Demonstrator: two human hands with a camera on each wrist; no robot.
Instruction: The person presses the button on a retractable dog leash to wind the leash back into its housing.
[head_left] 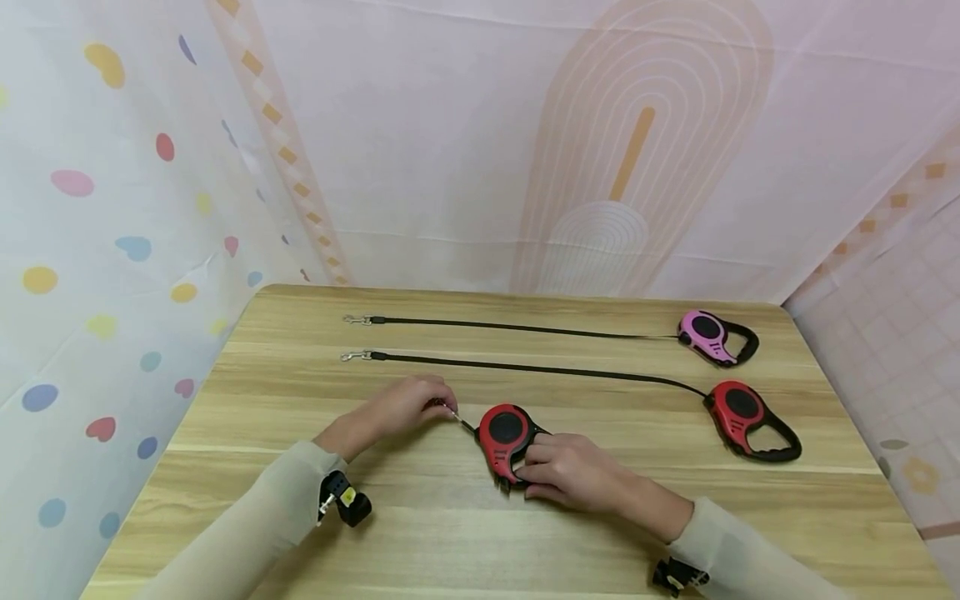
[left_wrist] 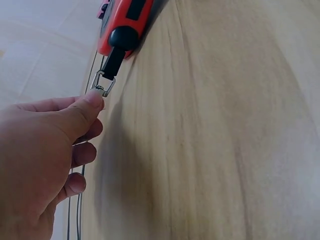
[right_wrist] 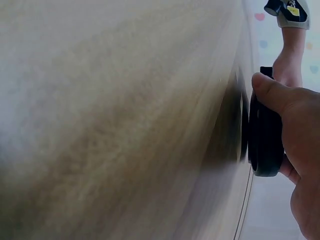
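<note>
1. On the table (head_left: 300, 533), near the middle, lies a red leash (head_left: 504, 433).
2. I grip its handle with my right hand (head_left: 573, 479), fingers curled.
3. I pinch its clip (left_wrist: 102, 84) with my left hand (head_left: 401, 408).

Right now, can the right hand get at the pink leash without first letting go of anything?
Probably not: the right hand grips the near red leash, and the pink leash lies far behind the other red leash.

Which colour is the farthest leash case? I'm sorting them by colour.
Pink with black, clearest in the head view: farthest leash case.
</note>
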